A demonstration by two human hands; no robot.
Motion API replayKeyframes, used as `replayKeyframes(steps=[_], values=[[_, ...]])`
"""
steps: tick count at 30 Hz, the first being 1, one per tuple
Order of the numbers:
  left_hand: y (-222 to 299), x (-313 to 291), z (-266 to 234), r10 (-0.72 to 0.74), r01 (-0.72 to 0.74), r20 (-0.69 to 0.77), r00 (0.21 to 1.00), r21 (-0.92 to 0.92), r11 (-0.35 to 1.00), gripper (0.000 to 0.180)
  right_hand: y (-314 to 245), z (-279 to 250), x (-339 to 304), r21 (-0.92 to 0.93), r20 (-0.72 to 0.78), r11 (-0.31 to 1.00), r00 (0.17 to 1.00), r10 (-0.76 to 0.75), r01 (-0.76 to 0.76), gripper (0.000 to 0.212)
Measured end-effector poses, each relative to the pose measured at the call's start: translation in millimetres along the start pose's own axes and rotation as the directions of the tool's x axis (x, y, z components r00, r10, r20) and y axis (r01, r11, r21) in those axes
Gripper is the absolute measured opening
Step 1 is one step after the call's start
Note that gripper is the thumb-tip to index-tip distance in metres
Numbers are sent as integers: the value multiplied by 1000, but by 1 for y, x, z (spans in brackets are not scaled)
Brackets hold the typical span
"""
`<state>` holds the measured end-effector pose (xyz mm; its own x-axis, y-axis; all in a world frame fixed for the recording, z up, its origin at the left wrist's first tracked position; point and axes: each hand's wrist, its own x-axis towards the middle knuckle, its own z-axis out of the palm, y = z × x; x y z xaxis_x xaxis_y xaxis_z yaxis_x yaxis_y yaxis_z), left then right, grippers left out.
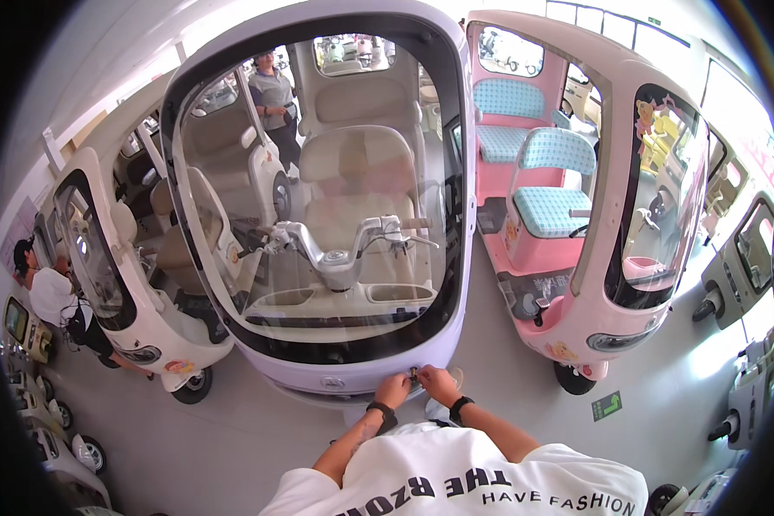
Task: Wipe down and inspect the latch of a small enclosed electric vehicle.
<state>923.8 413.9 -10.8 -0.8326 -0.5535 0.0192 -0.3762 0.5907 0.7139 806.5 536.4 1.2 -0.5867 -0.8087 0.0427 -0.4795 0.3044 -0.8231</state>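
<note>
The left hand [393,391] and the right hand [439,386] are close together, just apart, with a small piece [414,375] between their fingertips. Both hands are mostly closed: the fingers are bent inward and drawn together, and the fingertips of each pinch at the small piece from its own side. It looks dark and partly shiny, but it is too small for its shape to be told. It sits at the front of a lavender three-wheeler [292,371], near the lower edge of the nose; whether it is fixed there cannot be told.

A dark band is on each wrist just below the hands, the left band [383,416] and the right band [462,404]. Nearer the body than the hands is the person's white shirt [447,460].

Beyond the hands, behind the windscreen, stands a grey handlebar [335,265]. Right of the hands is a pink three-wheeler [537,322] with light-blue checked seats; a green floor marker [606,406] lies on the floor on that side too. Left of the hands stands a pale three-wheeler [193,351]. Well apart on the far left is a person in a white top [53,297]; beyond the hands stands a person in a grey top [271,93].
</note>
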Motion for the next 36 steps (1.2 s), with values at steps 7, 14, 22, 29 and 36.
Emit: replayKeyframes(steps=[7, 14, 22, 29, 36], values=[[-20, 21, -3, -345, 653, 591, 729, -450, 609, 20, 9, -3, 14, 178, 424, 856, 823, 379, -486, 25], [-14, 23, 0, -294, 817, 763, 577, -544, 192, 16, 51, 11, 19, 499, 748, 153, 513, 421, -853, 19], [-11, 23, -9, -321, 742, 681, 658, -516, 427, 22, 27, 3, 20, 542, 637, 475, 707, 306, -693, 19], [-23, 20, 0, -329, 708, 640, 695, -526, 472, 17, 8, -14, 16, 364, 561, 830, 811, 167, -423, 21], [-22, 21, 2, -321, 719, 655, 684, -530, 450, 17, 2, -15, 21, 283, 575, 724, 715, 397, -630, 29]])
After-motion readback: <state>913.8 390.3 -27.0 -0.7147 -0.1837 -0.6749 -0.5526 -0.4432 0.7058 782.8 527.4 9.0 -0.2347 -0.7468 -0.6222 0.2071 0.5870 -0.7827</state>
